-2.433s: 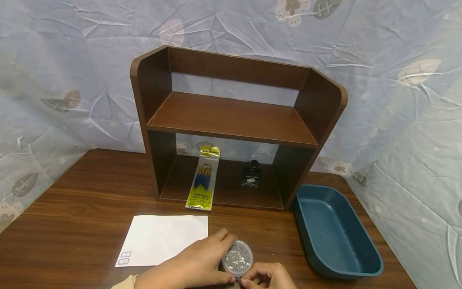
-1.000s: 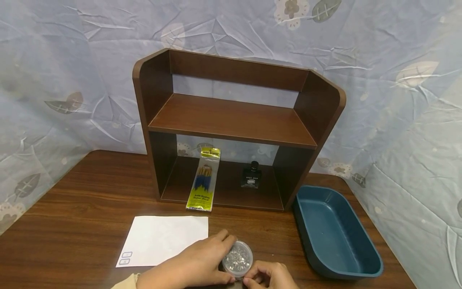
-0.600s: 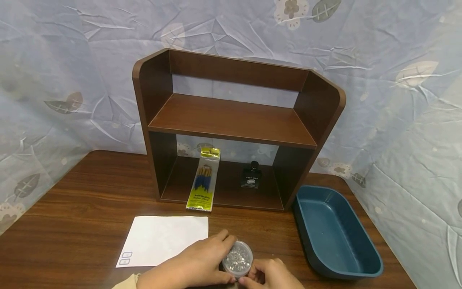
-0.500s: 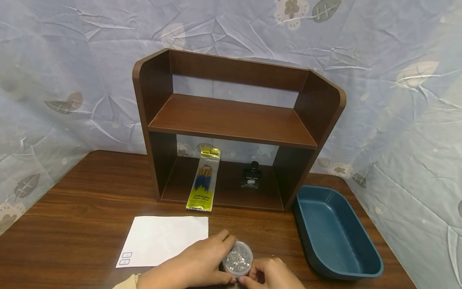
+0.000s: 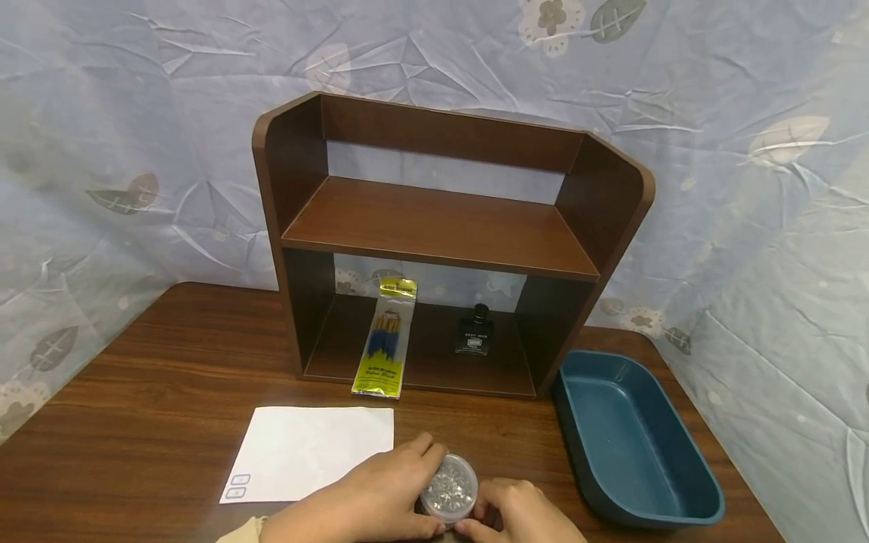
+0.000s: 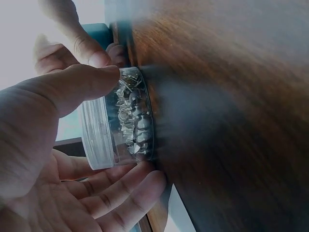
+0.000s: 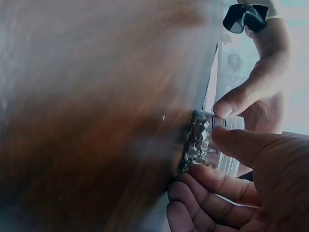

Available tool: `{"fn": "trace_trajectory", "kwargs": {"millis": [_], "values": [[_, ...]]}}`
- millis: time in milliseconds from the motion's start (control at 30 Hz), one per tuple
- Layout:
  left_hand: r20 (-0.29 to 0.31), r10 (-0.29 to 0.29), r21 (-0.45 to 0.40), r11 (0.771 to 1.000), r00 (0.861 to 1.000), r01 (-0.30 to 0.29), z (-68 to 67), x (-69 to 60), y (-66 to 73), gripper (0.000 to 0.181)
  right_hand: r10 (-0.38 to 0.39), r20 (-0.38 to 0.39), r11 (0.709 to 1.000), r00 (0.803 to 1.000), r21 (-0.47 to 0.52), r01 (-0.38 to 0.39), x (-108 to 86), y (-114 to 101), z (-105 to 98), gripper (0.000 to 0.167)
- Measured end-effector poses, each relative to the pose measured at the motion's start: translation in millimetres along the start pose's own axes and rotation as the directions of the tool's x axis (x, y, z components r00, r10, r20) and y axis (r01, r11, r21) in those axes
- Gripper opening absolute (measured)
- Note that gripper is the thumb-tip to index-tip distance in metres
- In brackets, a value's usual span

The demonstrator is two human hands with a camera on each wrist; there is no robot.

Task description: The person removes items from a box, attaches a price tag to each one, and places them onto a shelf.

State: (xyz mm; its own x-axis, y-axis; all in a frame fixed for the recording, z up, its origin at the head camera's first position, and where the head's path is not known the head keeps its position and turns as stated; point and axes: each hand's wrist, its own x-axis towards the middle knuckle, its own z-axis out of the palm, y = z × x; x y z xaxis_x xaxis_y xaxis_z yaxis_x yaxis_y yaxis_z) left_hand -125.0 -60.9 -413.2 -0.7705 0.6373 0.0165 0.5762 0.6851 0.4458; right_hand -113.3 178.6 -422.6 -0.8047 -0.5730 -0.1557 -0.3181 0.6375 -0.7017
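Observation:
A round clear plastic jar of thumbtacks [image 5: 449, 490] stands on the table near its front edge. Silvery tacks show through its wall in the left wrist view, below a ribbed translucent lid [image 6: 95, 135]. My left hand [image 5: 373, 494] grips the jar from the left, thumb on the near side and fingers round the far side. From the right, my right hand [image 5: 519, 516] holds the jar's lower part between thumb and forefinger, as the right wrist view shows; its other fingers are bent near the tabletop.
A white sheet of paper [image 5: 312, 452] lies left of the jar. Behind stands a brown two-tier shelf [image 5: 434, 226], with packaged artist brushes [image 5: 387, 339] and a dark bottle [image 5: 474, 332] on its lower level. To the right sits a blue-green basin [image 5: 621, 445].
My right hand has shifted from the jar's front edge, where its fingertips met at a small dark spot, to the jar's right side. The left hand and the jar stay in place.

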Motion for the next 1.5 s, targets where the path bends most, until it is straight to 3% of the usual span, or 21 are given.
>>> {"fn": "trace_trajectory", "kwargs": {"millis": [267,500,700,833,1000,1200,1333,1500], "values": [[-0.001,-0.008,0.017,1.0,1.0,0.008,0.9,0.6,0.8,0.076,0.085,0.005,0.994,0.996,-0.07,-0.084,2.5,-1,-5,0.031],[-0.001,-0.021,0.068,0.998,1.0,0.021,0.8,0.6,1.7,0.077,0.006,0.018,0.998,1.0,-0.059,-0.005,6.4,12,-4,0.051],[-0.009,-0.012,0.079,0.997,1.0,0.012,2.5,0.3,2.0,0.075,-0.076,0.011,0.993,0.997,-0.088,0.076,8.8,30,0,0.053],[-0.025,-0.004,0.06,0.998,1.0,0.005,1.2,0.6,0.5,0.074,-0.091,-0.012,0.993,0.996,-0.083,0.089,8.2,29,0,0.053],[-0.049,-0.01,-0.016,1.0,0.999,0.009,-0.8,0.3,-2.2,0.072,-0.074,-0.019,0.997,0.997,-0.012,0.073,5.3,12,-5,0.055],[-0.087,0.002,-0.136,0.991,0.996,-0.014,-5.6,-1.3,-5.6,0.069,-0.109,-0.053,0.994,0.993,0.027,0.11,2.5,4,-10,0.058],[-0.11,0.014,-0.237,0.971,0.994,-0.04,-9.6,-2.8,-7.5,0.072,-0.128,-0.092,0.986,0.987,0.094,0.137,-0.2,4,-13,0.055],[-0.138,0.011,-0.322,0.945,0.99,-0.055,-12.8,-5.7,-8.9,0.072,-0.201,-0.154,0.966,0.967,0.132,0.222,-4.5,2,-16,0.05]]}}
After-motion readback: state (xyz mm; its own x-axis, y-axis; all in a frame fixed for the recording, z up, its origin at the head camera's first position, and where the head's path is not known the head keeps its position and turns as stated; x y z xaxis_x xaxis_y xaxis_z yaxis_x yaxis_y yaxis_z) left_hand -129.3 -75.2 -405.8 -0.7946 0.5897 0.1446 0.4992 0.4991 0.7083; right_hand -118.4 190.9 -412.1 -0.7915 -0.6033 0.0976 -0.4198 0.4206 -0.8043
